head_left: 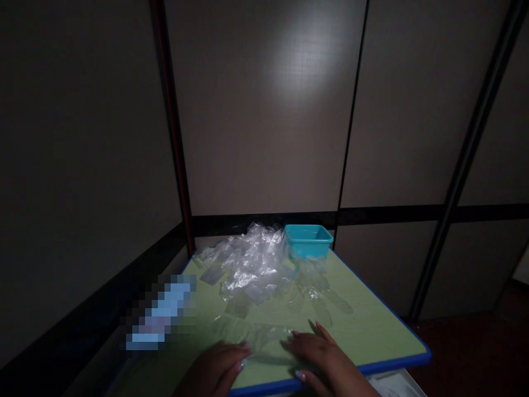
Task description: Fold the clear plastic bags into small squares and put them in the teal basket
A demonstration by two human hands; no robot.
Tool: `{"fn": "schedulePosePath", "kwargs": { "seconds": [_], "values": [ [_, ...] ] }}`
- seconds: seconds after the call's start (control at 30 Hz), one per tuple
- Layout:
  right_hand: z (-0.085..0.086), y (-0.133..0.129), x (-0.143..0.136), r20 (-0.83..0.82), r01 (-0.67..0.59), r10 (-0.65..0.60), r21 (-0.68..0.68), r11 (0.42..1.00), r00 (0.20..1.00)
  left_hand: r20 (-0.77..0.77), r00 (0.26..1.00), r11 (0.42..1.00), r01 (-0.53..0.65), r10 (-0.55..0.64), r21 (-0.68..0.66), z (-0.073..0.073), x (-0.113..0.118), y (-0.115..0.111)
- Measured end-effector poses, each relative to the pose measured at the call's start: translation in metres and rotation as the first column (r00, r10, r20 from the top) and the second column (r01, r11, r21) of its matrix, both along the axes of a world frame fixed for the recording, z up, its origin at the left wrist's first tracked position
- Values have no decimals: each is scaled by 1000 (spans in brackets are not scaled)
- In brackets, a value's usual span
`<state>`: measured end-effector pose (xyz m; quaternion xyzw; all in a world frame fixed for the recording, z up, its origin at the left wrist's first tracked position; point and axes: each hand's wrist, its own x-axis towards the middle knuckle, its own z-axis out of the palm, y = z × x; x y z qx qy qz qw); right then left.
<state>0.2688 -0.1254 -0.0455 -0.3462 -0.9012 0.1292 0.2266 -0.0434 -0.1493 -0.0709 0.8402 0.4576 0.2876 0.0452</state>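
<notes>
A clear disposable plastic glove (270, 342) lies spread flat near the front of the green table, between my two hands. My left hand (219, 366) is at its left end, thumb and fingertips close together on the thin plastic. Over the right end rests my right hand (324, 355), fingers apart and one finger raised, thumb near the table edge. Beyond them lies another clear glove (316, 292), its fingers pointing toward me. A loose heap of crinkled clear plastic (254, 264) covers the back left part of the table.
At the back right of the green table (372, 331) stands a turquoise plastic basin (308, 248). The table has a blue edge (397, 361). Cabinet panels (264, 138) rise behind and to the left. A blurred blue object (165, 314) is at the left edge.
</notes>
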Motion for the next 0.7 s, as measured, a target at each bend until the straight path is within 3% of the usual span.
{"fn": "schedulePosePath", "kwargs": {
  "seconds": [0.13,0.27,0.37,0.5,0.7],
  "values": [
    [1,3,-2,-249,72,-119,-188,979,961,190,969,959,-108,160,-261,1,8,8],
    [-2,11,-9,-314,149,-220,-234,961,923,338,925,899,-9,173,-438,17,20,19],
    [-4,16,-14,-341,206,-292,-268,941,893,383,913,887,54,143,-460,26,28,26],
    [-7,22,-20,-351,255,-345,-277,926,871,368,913,886,13,179,-463,28,31,32],
    [-8,27,-28,-330,302,-365,-226,926,871,318,921,862,-38,227,-506,32,13,33]
  ]
}}
